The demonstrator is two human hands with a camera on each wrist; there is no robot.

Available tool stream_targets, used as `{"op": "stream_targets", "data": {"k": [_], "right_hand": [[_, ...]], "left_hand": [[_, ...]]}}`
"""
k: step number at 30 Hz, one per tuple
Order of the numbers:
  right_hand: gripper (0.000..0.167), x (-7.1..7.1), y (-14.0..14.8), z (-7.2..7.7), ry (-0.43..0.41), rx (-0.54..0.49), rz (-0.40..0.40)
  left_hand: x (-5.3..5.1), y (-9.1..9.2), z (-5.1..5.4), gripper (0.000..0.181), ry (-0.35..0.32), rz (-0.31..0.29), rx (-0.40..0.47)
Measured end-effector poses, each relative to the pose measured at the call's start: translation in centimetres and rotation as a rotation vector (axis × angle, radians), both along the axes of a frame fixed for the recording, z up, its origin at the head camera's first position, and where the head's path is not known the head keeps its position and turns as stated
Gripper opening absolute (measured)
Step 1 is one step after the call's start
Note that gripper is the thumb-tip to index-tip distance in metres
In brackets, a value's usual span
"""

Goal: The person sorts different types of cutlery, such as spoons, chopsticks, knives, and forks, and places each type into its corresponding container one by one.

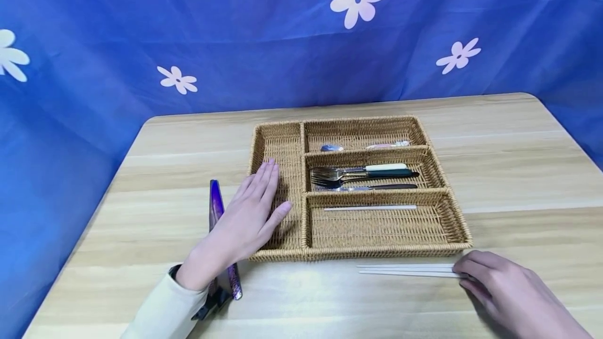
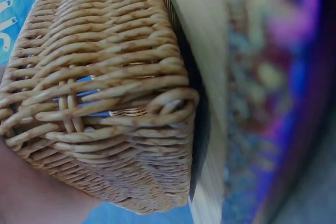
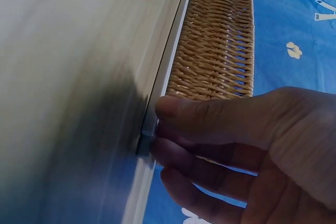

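In the head view my left hand (image 1: 247,218) lies over the left wall of the wicker tray (image 1: 377,251), fingers straight and together over the long left compartment. My right hand (image 1: 513,292), at the tray's front right, pinches the right ends of white chopsticks (image 1: 407,271) lying in front of the tray. The right wrist view shows my thumb and fingers (image 3: 197,116) at the chopsticks' end, close to the tabletop. One more chopstick (image 1: 369,207) lies in the front compartment. The left wrist view shows a corner of the tray (image 2: 105,98) close up.
The middle compartment holds forks (image 1: 330,173) and knives with white, green and black handles (image 1: 393,187). A spoon (image 1: 332,148) lies in the back compartment. A purple and black object (image 1: 215,203) stands out beneath my left wrist. A blue flowered cloth (image 1: 282,41) hangs behind the table.
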State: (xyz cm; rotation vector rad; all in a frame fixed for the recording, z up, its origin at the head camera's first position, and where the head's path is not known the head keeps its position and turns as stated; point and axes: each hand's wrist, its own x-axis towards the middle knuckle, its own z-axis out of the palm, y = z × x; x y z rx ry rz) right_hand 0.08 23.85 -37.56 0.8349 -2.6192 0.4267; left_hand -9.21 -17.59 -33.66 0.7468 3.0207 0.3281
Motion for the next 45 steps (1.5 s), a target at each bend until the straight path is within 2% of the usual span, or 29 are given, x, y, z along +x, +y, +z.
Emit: {"op": "stream_targets", "data": {"k": [5, 12, 21, 28, 31, 36, 39, 45], "right_hand": [[0.056, -0.2, -0.3, 0.0, 0.013, 0.005, -0.013], [0.052, -0.3, -0.6, -0.3, 0.045, 0.013, 0.029], [0.052, -0.2, -0.7, -0.4, 0.062, 0.013, 0.04], [0.055, 0.1, -0.8, -0.5, 0.077, 0.056, 0.027], [0.054, 0.3, -0.9, -0.4, 0.059, 0.049, 0.037], [0.047, 0.4, -1.2, 0.5, 0.028, 0.004, 0.114], [0.044, 0.3, -1.4, 1.6, 0.046, 0.005, 0.154], [0.045, -0.2, -1.6, 3.4, 0.099, 0.067, 0.15]], "left_hand": [[-0.3, 0.1, 0.1, 0.072, -0.012, 0.007, -0.015], [-0.1, 0.2, 0.0, 0.072, -0.017, 0.005, -0.036], [0.0, 0.1, 0.2, 0.071, -0.029, 0.01, -0.046], [-0.1, 0.1, 0.2, 0.07, -0.024, 0.003, -0.046], [0.0, 0.1, 0.1, 0.069, -0.023, 0.001, -0.042], [0.1, 0.1, 0.0, 0.068, -0.013, 0.0, -0.033], [0.0, 0.1, 0.0, 0.068, -0.004, 0.0, -0.033], [-0.1, 0.1, 0.0, 0.068, -0.004, -0.002, -0.027]]}}
